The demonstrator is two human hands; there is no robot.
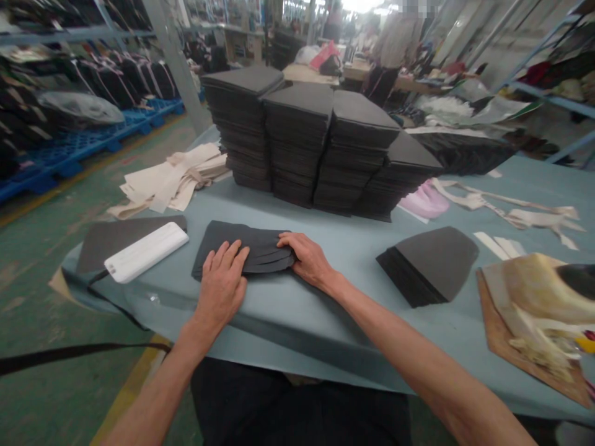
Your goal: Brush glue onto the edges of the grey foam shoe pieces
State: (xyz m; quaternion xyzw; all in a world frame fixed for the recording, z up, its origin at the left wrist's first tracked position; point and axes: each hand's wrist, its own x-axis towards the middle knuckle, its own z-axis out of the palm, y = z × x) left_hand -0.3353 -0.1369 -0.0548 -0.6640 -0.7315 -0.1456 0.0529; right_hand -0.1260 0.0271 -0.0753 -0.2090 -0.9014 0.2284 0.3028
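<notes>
A small pile of dark grey cut sheets (pixel 263 251) lies on the table in front of me, its layers fanned out along the near right edge. My left hand (pixel 222 282) rests on the left part of this pile, palm down with the fingers stretched out. At the right end, my right hand (pixel 309 260) grips the edges of the sheets, thumb hidden. To the left, a white power strip (pixel 147 251) lies partly over a loose dark sheet (pixel 100 241). Another short stack of dark cut sheets (pixel 430 263) sits to the right.
Tall stacks of dark sheets (pixel 297 142) stand at the back of the blue-green table (pixel 344 347). Cream fabric strips (pixel 174 179) lie at left. At right are a yellowed roll-like object (pixel 534 291) and a brown board (pixel 493 328). A person (pixel 393 49) stands beyond.
</notes>
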